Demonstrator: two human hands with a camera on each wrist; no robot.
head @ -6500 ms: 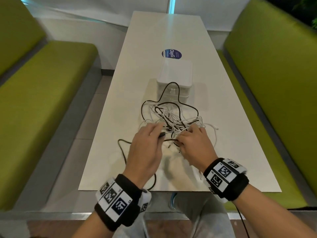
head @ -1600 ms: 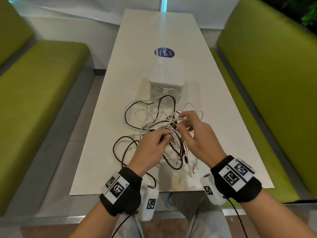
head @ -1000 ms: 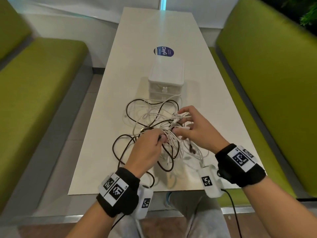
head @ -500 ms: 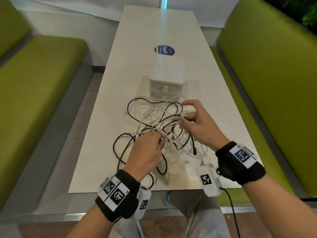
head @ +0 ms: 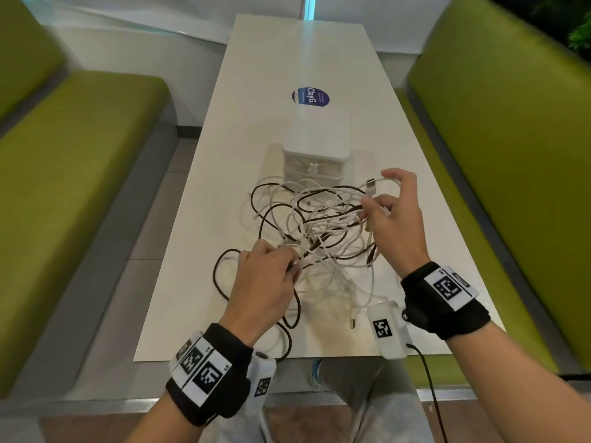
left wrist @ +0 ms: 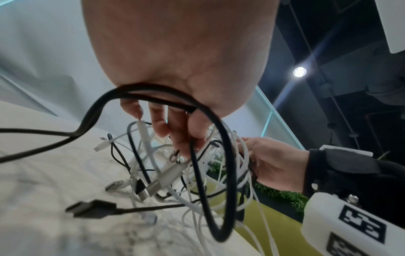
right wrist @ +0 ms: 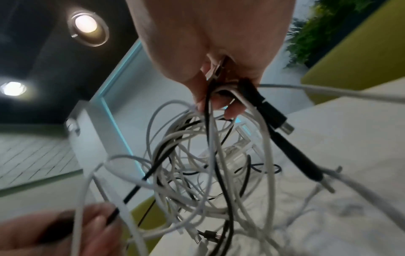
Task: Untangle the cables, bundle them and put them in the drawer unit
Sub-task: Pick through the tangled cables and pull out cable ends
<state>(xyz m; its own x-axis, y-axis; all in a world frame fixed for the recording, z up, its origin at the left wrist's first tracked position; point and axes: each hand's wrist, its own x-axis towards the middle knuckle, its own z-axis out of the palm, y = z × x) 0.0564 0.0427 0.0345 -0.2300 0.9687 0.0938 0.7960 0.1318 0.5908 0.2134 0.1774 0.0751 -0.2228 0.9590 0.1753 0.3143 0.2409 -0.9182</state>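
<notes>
You are mid-untangling: your left hand [head: 267, 276] grips the cables [head: 323, 225] near the table's [head: 224, 187] near edge, your right hand [head: 395, 215] pinches a white plug end (drawer unit [head: 316, 145] untouched); next, draw that end free.

One tangle of cables [head: 323, 225] — black and white strands too knotted to count — is lying on one white table [head: 224, 174], with one white drawer unit [head: 316, 135], one round blue sticker [head: 310, 96], two green benches [head: 80, 174] and two hands working.

Cables [head: 323, 225] on table [head: 224, 193], drawer unit [head: 315, 145] behind, benches [head: 70, 174] either side
</notes>
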